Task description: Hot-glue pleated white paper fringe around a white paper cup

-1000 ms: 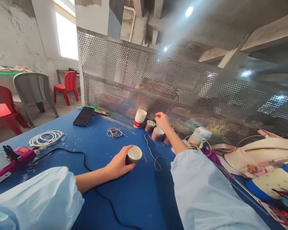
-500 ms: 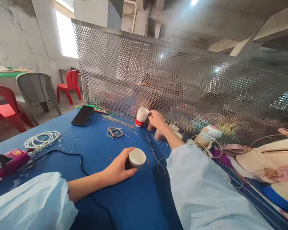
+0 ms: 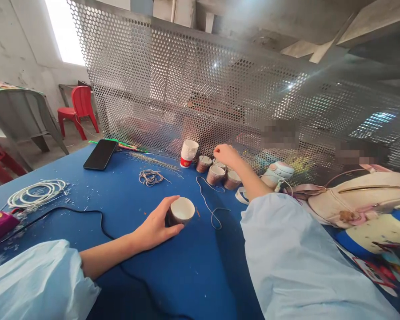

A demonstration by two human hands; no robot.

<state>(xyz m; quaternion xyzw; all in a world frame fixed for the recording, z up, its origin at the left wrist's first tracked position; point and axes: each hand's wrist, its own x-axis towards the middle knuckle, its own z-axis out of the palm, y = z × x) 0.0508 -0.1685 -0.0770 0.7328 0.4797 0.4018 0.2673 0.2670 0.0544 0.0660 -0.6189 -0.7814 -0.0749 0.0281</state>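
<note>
My left hand [image 3: 152,227] is wrapped round a paper cup [image 3: 182,210] with a dark brown outside and a white inside, upright on the blue table [image 3: 186,271]. Over a group of brown-covered cups [image 3: 216,175] at the back, my right hand [image 3: 228,155] hovers with its fingers curled together; what they hold, if anything, is hidden. To the left of that group stands a stack of white paper cups [image 3: 190,149] with a red band. A thin grey cord [image 3: 205,200] lies loosely between the held cup and the group.
A perforated metal screen [image 3: 146,75] closes off the table's back. On the left lie a phone [image 3: 100,154], a white cord coil [image 3: 36,194], a purple power strip [image 3: 0,224] and a black cable [image 3: 102,222]. A bottle [image 3: 278,172] and a beige bag [image 3: 340,200] stand right.
My right hand has moved right, from beside the stacked cups to above the brown cups. The view has turned a little to the right. My left hand still holds its cup.
</note>
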